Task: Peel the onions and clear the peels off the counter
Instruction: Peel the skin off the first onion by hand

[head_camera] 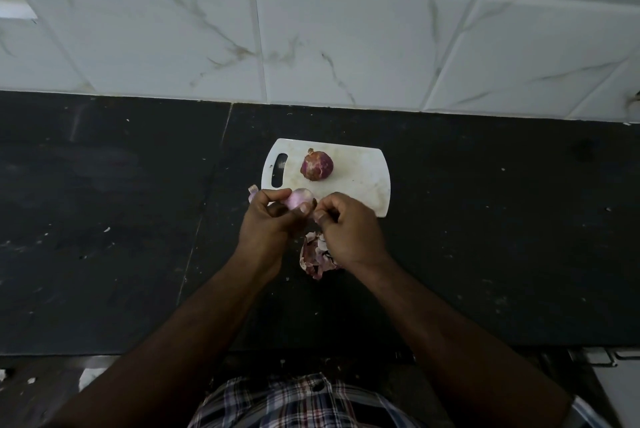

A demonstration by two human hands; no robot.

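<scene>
White cutting board (363,182), marble-tiled wall (346,29)

I see a pale, mostly peeled onion (300,197) held above the white cutting board's near edge. A second onion (316,165) — still in purple skin — sits on the board. Peels (316,256) lie heaped on the dark counter (485,237).

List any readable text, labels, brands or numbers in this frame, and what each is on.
None: no readable text anywhere in the head view.
White plastic cutting board: stains only, no brand mark visible.
Unpeeled red onion on the board: no sticker.
White marble-veined wall tiles: veining only.
Plaid shirt: pattern only, no label.
</scene>
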